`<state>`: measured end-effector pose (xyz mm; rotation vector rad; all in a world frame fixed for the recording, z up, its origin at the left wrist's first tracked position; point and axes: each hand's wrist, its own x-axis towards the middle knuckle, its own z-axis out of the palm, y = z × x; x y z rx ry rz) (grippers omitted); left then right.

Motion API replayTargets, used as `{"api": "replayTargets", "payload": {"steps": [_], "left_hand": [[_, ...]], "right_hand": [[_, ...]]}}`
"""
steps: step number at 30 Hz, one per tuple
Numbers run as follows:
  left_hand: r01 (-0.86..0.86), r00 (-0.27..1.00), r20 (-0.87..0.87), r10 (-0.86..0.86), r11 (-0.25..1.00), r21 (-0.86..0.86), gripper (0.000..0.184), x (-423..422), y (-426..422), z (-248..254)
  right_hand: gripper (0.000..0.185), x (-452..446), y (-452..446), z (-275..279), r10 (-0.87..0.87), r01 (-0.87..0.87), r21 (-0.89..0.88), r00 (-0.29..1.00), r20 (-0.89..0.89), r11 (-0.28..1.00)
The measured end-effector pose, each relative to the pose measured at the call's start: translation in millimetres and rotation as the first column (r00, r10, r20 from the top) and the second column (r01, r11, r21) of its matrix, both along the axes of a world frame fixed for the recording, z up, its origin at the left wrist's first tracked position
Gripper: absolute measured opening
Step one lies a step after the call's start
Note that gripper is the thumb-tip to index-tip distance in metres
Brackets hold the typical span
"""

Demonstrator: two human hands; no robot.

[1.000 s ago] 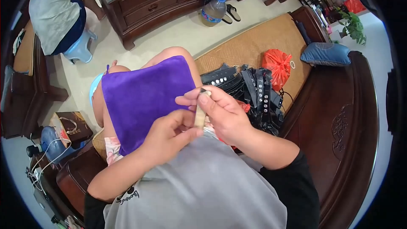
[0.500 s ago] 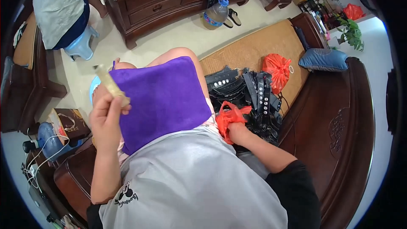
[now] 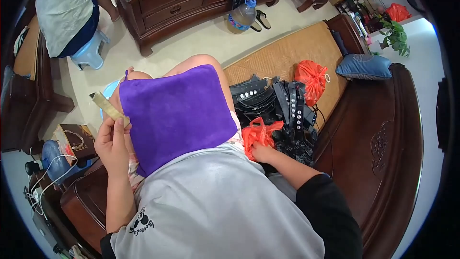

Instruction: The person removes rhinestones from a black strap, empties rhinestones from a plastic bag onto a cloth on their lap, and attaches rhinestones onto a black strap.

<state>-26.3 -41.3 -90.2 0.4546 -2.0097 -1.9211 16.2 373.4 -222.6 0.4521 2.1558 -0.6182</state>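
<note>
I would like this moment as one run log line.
left hand: holds pale stick | right hand: partly hidden in red bag | purple cloth: across legs | black straps: beside red bag

Right hand [image 3: 263, 152] fingers hidden inside crumpled red bag [image 3: 257, 133], 4 o'clock; contents can't be seen. Pale stick [image 3: 109, 106], 9 o'clock: dark tip too small to identify. Seated person [image 3: 64, 12], 10 o'clock, cut off by top edge.

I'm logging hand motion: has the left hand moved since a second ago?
Yes, leftward in view: against the blue stool, the left hand was far to the lower right and is now almost straight below.
</note>
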Motion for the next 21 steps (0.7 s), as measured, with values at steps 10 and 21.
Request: {"api": "replayTargets", "payload": {"steps": [10, 21], "left_hand": [[0.01, 1.0, 0.023, -0.01, 1.0, -0.011, 0.013, 0, 4, 0], [-0.028, 0.999, 0.041, 0.029, 1.0, -0.006, 0.012, -2, 6, 2]], "right_hand": [[0.041, -3, -11, 14, -0.24, 0.254, -0.151, 0.965, 0.109, 0.955], [0.031, 1, -9, 22, 0.61, -0.519, 0.411, 0.782, -0.123, 0.749]]}}
